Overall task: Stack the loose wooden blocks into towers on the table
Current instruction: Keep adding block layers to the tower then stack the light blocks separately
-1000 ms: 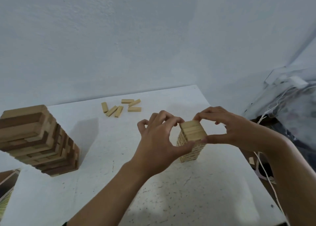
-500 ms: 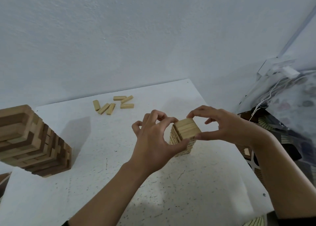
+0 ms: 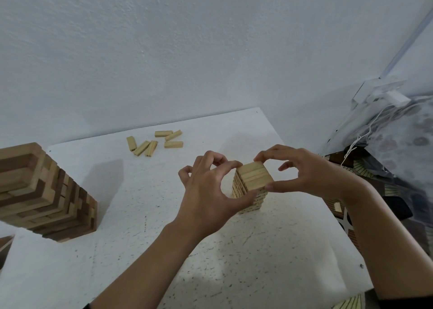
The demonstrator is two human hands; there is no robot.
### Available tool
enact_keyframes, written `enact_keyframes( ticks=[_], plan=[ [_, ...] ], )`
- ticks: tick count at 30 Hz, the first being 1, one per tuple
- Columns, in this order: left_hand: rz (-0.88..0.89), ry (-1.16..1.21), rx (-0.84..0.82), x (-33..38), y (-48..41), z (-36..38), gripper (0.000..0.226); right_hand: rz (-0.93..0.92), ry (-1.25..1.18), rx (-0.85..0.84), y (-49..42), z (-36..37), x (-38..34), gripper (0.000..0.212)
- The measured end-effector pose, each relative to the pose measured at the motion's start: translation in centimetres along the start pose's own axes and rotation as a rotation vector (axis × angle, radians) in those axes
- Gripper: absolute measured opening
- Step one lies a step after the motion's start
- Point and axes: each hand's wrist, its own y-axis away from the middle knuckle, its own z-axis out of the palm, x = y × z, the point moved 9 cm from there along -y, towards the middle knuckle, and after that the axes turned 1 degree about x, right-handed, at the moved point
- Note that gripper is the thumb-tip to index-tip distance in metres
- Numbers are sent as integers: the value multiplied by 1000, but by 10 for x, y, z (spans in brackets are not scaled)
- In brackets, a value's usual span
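Note:
A small tower of pale wooden blocks (image 3: pixel 251 182) stands on the white table (image 3: pixel 140 238), right of centre. My left hand (image 3: pixel 206 191) cups its left side, thumb and forefinger touching the top layers. My right hand (image 3: pixel 304 173) pinches the top layer from the right, forefinger on the far corner and thumb on the near corner. Several loose pale blocks (image 3: pixel 153 142) lie scattered near the table's far edge. A larger tower of mixed light and dark blocks (image 3: pixel 42 194) stands at the left.
A white wall runs right behind the table's far edge. To the right, beyond the table's edge, lie a patterned cloth bundle (image 3: pixel 398 140), white cables (image 3: pixel 358 142) and a white adapter (image 3: pixel 396 98).
The view has shifted slightly, so everything sits a little lower-left in frame. Both hands stay on the small tower's top layers, with fingers adjusted slightly.

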Motion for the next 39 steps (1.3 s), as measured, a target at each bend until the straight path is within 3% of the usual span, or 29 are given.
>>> enact_keyframes(
  ticks=[14,18,21,26,32,35,39],
  plan=[
    [-10,12,-34,-1,1,-2,74,19,-94,120,6,-7,2,61],
    [-2,40,-5,-5,5,-9,72,-35,-197,447,16,-24,-11,32],
    [-1,104,65,-14,9,-25,58,-124,-203,646,25,-29,-37,12],
    [-25,146,224,-46,12,-72,9,-207,-201,572,9,-8,-94,10],
    [-231,167,297,-106,20,-112,2,-186,-255,515,-34,38,-138,11],
    [-322,52,271,-145,18,-106,11,-90,-213,513,-78,79,-127,20],
    [-385,-213,109,-184,1,-70,41,122,41,423,-146,126,-89,40]
  ],
)
